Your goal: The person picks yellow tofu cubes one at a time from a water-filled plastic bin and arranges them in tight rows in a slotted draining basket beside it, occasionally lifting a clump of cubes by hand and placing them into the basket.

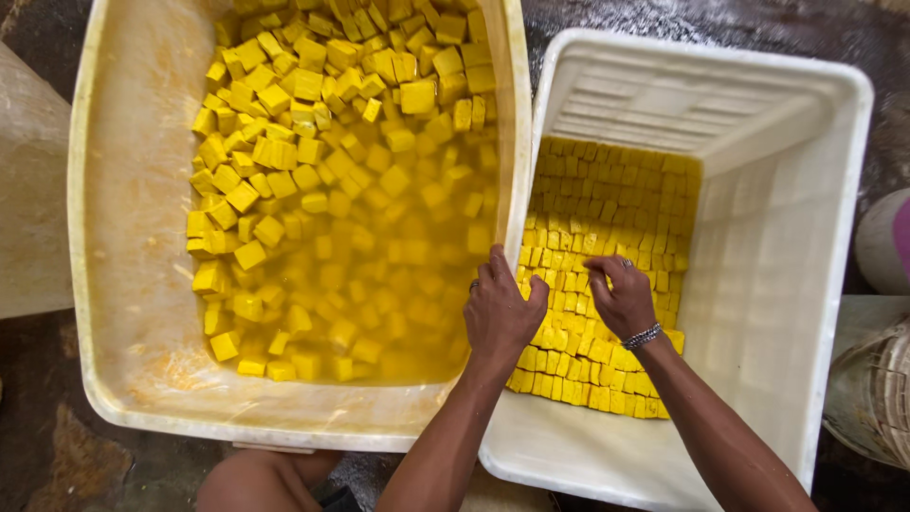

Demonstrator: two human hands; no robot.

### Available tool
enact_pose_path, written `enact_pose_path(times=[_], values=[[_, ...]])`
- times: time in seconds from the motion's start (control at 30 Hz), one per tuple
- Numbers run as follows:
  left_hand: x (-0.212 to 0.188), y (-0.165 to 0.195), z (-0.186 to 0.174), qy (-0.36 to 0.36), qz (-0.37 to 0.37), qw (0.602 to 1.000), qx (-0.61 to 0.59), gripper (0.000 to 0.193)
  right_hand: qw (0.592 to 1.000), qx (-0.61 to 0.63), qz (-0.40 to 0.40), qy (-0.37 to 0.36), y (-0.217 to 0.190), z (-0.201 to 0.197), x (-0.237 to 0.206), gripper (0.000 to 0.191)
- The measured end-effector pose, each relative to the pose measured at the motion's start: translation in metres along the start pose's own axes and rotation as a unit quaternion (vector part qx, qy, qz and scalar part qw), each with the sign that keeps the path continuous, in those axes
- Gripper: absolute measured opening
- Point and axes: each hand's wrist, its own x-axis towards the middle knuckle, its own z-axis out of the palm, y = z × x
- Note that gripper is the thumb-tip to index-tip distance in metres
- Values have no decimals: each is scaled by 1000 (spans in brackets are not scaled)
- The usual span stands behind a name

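Over the ribbed white plastic tub (787, 190), both half-curled hands, left hand (500, 308) and right hand (621, 296), press neat rows of yellow cubes (607, 209).

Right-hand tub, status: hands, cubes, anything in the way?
Left hand and right hand both down on the packed yellow cubes in the right tub. Grip on a cube hidden. Left tub holds loose cubes in yellow liquid. Nothing obstructing.

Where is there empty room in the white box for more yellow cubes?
The white box has bare floor along its near edge, below the packed cube rows. It is crowded where the left hand and right hand rest.
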Motion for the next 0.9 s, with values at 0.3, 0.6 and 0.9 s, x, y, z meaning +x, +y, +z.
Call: enact_pose_path(times=[0.3,0.6,0.9], values=[[-19,-143,-83,-103,97,970,-195,53,983,-89,-129,-91,-199,69,181,21],[31,-196,-124,-238,215,938,-129,54,864,-406,-270,-125,-133,233,329,45],[35,-218,-95,-358,169,916,-66,52,807,-443,-112,-374,-101,240,363,37]])
